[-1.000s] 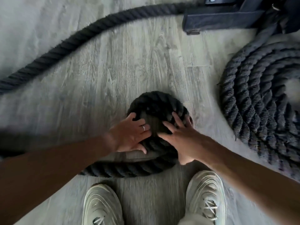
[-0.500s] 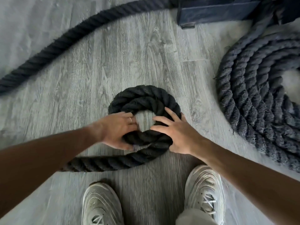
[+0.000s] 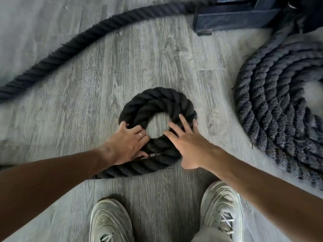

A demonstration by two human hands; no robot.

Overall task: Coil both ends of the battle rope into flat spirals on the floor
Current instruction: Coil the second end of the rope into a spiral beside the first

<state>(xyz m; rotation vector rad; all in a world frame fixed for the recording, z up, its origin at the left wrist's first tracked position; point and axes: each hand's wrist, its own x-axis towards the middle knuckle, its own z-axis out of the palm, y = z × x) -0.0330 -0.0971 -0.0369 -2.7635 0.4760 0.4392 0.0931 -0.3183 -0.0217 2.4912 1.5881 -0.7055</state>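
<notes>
A small black rope coil [image 3: 162, 100] of about two turns lies flat on the grey wood floor, with a bare round hole at its centre. My left hand [image 3: 128, 143] grips the coil's near-left side, fingers curled over the inner turn. My right hand [image 3: 186, 143] lies on the coil's right side with its fingers spread flat. The loose rope [image 3: 73, 44] leaves the coil under my left forearm and arcs across the far floor to the dark rack. A large finished spiral [image 3: 277, 105] of several turns lies on the right.
A dark metal rack base [image 3: 241, 16] stands at the top right, where the rope is anchored. My two pale sneakers, left [image 3: 110, 222] and right [image 3: 222, 208], stand just behind the small coil. Grey wood-plank floor [image 3: 139, 55] lies between the coils.
The small coil went from a tight mound under both hands to a flat ring with an open centre. My left hand shifted to its left side and the right hand to its right side.
</notes>
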